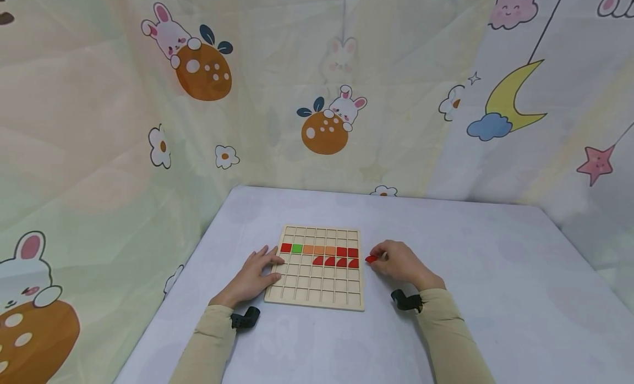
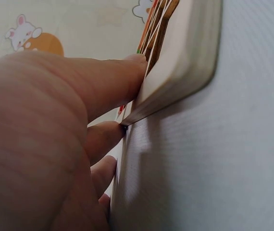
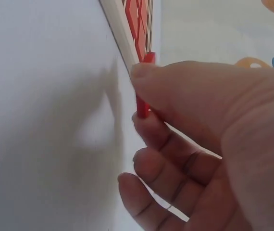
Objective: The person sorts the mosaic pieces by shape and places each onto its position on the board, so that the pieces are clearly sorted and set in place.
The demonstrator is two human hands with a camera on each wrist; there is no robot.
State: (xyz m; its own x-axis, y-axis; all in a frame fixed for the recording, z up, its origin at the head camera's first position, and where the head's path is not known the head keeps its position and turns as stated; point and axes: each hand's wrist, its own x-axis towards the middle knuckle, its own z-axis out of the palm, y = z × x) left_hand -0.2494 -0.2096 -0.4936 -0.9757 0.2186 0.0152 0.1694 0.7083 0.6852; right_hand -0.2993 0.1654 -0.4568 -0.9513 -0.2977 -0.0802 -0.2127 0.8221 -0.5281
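Note:
A wooden grid board (image 1: 314,290) lies on the table. One row holds a red tile (image 1: 285,248), a green tile (image 1: 297,248), several orange tiles (image 1: 319,250) and two more red tiles. In the row below, toward the right, sit several red pieces (image 1: 342,262) with curved edges. My left hand (image 1: 252,276) rests at the board's left side, thumb and index finger extended onto its rim. Just off the right edge, my right hand (image 1: 398,262) pinches a small red piece (image 3: 143,103) between thumb and finger; its full outline is partly covered.
The white-covered table (image 1: 475,318) extends around the board on every side. A patterned cloth backdrop (image 1: 267,70) hangs behind and to the left. Each wrist carries a small black camera, the left one (image 1: 245,318) and the right one (image 1: 406,300).

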